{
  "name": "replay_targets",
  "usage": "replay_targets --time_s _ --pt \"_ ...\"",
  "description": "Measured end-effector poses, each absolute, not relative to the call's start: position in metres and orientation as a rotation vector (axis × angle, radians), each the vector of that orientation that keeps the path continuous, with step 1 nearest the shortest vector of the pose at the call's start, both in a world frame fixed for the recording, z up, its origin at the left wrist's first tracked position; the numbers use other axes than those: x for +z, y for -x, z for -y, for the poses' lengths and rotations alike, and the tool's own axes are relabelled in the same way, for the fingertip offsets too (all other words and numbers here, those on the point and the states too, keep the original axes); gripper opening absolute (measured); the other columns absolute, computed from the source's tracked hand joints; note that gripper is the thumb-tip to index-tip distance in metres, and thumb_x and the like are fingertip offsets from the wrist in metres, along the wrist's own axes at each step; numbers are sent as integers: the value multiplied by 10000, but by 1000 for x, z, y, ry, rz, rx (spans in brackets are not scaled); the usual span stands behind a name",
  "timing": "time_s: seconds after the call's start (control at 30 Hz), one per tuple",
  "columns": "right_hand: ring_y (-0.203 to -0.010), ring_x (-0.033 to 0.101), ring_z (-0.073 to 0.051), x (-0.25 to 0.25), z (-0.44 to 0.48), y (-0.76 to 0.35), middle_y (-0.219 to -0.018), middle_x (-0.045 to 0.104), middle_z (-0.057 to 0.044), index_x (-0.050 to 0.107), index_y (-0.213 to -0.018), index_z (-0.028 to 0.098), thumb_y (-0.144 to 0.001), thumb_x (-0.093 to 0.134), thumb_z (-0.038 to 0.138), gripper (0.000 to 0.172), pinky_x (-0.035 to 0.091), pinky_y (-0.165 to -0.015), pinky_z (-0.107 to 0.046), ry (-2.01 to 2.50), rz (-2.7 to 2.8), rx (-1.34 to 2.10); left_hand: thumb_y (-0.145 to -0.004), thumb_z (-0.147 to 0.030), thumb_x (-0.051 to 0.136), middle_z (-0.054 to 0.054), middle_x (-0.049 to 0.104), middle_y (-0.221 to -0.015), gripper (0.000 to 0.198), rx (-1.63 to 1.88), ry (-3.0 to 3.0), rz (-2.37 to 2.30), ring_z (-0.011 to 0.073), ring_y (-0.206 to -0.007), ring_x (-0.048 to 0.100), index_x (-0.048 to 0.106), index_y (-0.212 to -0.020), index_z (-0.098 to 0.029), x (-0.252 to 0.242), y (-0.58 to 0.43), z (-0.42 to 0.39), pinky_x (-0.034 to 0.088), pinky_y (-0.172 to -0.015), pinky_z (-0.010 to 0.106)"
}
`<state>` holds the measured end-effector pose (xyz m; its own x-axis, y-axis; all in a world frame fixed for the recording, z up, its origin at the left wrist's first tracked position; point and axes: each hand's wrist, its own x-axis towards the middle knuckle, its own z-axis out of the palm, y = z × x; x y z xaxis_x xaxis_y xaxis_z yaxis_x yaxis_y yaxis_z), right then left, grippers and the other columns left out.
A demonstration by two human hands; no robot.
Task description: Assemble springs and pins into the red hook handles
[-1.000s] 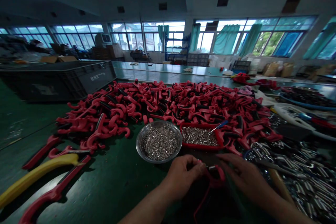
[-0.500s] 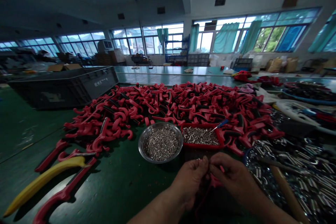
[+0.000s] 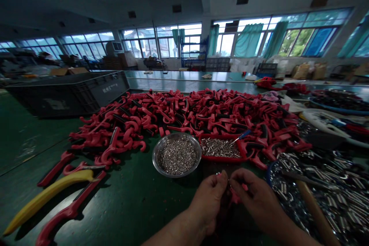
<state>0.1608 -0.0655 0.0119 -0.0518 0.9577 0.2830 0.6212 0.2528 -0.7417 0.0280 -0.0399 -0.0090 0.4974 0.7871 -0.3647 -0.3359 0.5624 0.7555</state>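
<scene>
My left hand (image 3: 210, 199) is closed around a red plastic handle part (image 3: 235, 196), mostly hidden behind my fingers and in shadow. Close beside it, the thumb and forefinger of my right hand (image 3: 255, 195) are pinched together at the part; whatever lies between them is too small to make out. Just beyond my hands are a steel bowl (image 3: 156, 163) of tiny metal pieces and a red tray (image 3: 215, 159) of small metal pins. A blue-handled screwdriver (image 3: 244, 135) leans on the tray's right end.
A large heap of red handles with black grips (image 3: 184, 113) spreads behind the bowl. To the left lie a banana (image 3: 49, 196) and a grey crate (image 3: 86, 94). On the right, a wooden-handled hammer (image 3: 315, 209) rests on shiny metal parts (image 3: 340, 196).
My fingertips have parted slightly, the right hand's pinch shifting a little from the left thumb. The camera view has moved slightly; the bowl, tray and heap look the same.
</scene>
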Motion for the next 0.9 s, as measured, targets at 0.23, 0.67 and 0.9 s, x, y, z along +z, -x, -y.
replay_targets --time_s 0.23,0.67,0.9 --pt "-725 600 -167 -17 65 -177 -786 623 -29 573 -819 201 -823 416 175 160 493 -648 -297 1617 2110 138 -727 -388 597 21 613 -738 268 897 -1266 -993 132 -701 532 616 -779 -126 -8 4 15 394 -645 227" --pt "-772 613 -224 -37 65 -180 -829 649 -93 577 -899 161 -740 334 23 321 532 -638 -335 1402 2292 -496 -750 -276 580 -6 642 -702 129 865 -1628 -1136 130 -657 571 642 -754 -163 -23 15 17 406 -601 213" --pt "-727 611 -211 -32 64 -178 -806 650 -94 563 -920 153 -660 339 -18 384 531 -557 -272 1271 2383 -697 -789 -203 534 -13 658 -789 127 857 -1901 -1183 137 -764 579 661 -786 -204 -26 18 19 400 -700 225"
